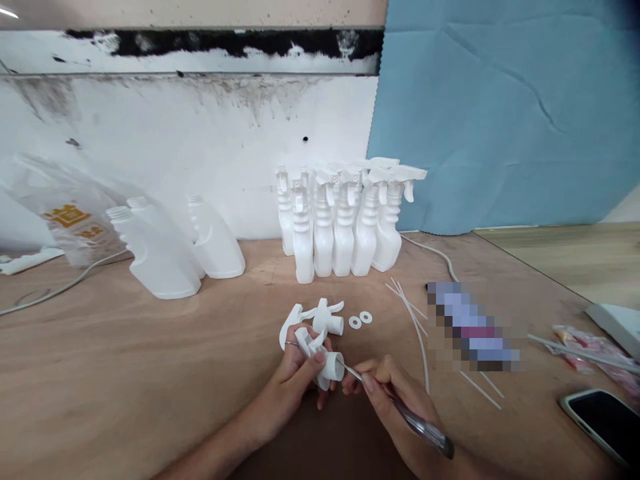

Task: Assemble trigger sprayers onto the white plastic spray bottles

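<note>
A white trigger spray head [331, 367] is gripped in my left hand [299, 373], its round collar facing right. My right hand [395, 393] holds a thin screwdriver [417, 423] with a metal shaft and a clear, dark-tinted handle. The shaft's end reaches into the mouth of the collar, so the tip is hidden. Just beyond my left hand lie a second spray head [327, 318] and a white trigger-head part [291, 325], partly covered by my fingers. Two flat white washers [361, 320] rest to the right of them.
Several white spray bottles [343, 240] with heads stand against the wall. Open-necked bottles [167, 267] and a plastic bag [75, 223] are at the left. Thin white tubes [417, 327], a blurred-out flat object [473, 327] and a phone [605, 420] lie at the right.
</note>
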`<state>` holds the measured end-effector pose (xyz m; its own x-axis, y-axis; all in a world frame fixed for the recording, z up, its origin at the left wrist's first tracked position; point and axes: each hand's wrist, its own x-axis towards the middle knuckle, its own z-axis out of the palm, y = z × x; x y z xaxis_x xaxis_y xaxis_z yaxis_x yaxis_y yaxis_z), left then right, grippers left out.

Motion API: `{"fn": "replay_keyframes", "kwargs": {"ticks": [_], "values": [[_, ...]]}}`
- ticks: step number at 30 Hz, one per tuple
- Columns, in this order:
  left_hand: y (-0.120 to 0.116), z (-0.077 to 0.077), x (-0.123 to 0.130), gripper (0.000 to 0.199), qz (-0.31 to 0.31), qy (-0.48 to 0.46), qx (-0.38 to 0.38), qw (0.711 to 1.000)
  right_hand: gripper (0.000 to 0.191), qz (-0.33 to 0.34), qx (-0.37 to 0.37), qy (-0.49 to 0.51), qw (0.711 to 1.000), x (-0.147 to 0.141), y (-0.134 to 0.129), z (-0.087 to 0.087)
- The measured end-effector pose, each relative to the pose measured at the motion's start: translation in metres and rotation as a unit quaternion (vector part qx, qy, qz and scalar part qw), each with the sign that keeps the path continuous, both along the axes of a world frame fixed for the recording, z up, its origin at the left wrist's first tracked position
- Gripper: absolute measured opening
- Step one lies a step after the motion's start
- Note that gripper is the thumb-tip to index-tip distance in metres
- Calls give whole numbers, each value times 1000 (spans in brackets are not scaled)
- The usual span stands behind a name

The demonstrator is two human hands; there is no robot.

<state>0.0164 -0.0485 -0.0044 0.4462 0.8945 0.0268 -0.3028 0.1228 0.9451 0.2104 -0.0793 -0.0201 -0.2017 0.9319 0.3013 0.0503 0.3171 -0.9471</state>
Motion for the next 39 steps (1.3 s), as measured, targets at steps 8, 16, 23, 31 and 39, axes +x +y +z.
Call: {"fn": "replay_keyframes", "kwargs": {"ticks": [8, 16, 23, 31, 39], "values": [[3, -6, -2, 27, -1, 0, 8, 1000, 24, 41, -69, 80, 994, -4, 6, 16], [-3, 8, -3, 30, -28, 62, 5, 998, 29, 109, -188, 196, 956, 6, 13, 22], [-8, 9, -4, 36, -48, 99, -19, 994, 31, 109, -178, 179, 962, 8, 17, 15], [-8, 20, 3, 40, -46, 159, 9, 986, 31, 90, -202, 165, 961, 8, 13, 15], [-4, 16, 1, 42, -40, 162, -25, 986, 30, 149, -224, 199, 942, 5, 14, 15]]}}
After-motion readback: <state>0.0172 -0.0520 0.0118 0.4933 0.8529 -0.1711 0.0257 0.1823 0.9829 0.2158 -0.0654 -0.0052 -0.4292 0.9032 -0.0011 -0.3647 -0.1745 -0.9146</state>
